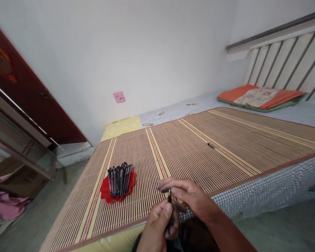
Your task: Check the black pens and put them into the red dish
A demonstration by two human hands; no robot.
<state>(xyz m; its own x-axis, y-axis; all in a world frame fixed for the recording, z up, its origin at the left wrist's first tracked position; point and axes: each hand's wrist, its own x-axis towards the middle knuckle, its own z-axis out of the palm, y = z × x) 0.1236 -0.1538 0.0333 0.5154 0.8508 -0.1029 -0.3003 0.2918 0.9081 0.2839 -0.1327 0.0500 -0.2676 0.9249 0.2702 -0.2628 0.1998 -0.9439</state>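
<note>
My left hand (pixel 161 222) is closed round a black pen (pixel 169 198), which stands nearly upright with its narrow end pointing up between thumb and fingers. My right hand (pixel 187 192) is just above and to the right, its fingers stretched out past the pen's tip and its thumb close beside it. Whether the right thumb touches the pen, I cannot tell. To the left, a row of several black pens (pixel 119 180) lies on a red scalloped dish (pixel 104 189). Further off on the mat lies a small dark piece like a pen cap (pixel 211 145).
A striped bamboo mat (pixel 144 157) covers the bed, over a checked sheet (pixel 225 206). Folded orange cloth (pixel 278 99) lies at the far right by the white headboard (pixel 291 59). A white wall with a pink note (pixel 119 97) stands behind; a dark red door (pixel 42 94) is left.
</note>
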